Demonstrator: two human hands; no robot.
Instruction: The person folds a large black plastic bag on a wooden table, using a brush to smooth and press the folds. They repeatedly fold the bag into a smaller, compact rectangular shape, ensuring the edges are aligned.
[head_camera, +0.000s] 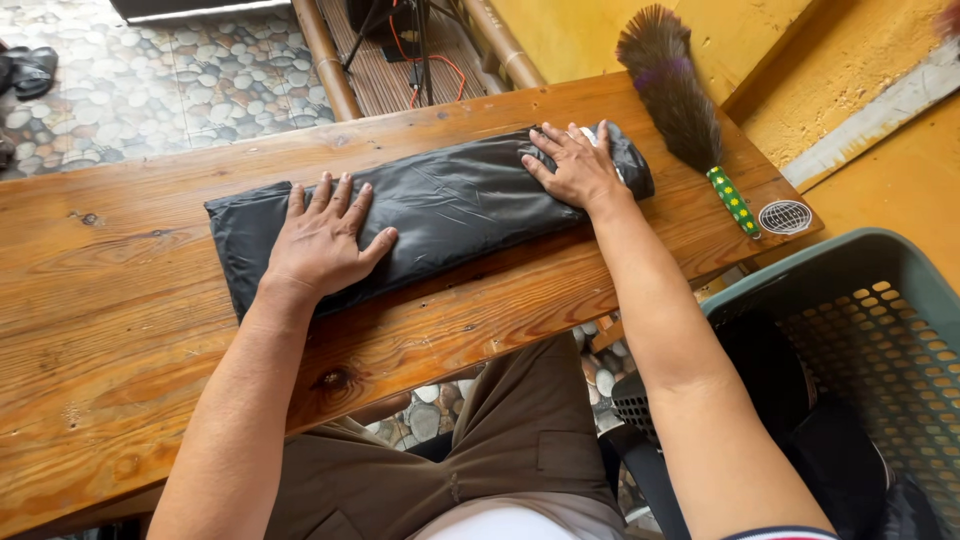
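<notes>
- The black garment lies across the middle of the table, already folded into a long, narrow, flat strip; judging by that, the folding is well along, with the short ends not yet brought together.
- Left hand presses flat at its 8 o'clock end, fingers spread.
- Right hand presses flat at its 2 o'clock end, fingers spread.
- A feather duster lies at 2 o'clock; a basket stands at 4 o'clock.

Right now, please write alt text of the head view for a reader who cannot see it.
Both hands, left hand and right hand, press flat on a long folded black garment lying on a wooden table. A feather duster lies beyond the right hand, and a green plastic basket stands at the right.
</notes>
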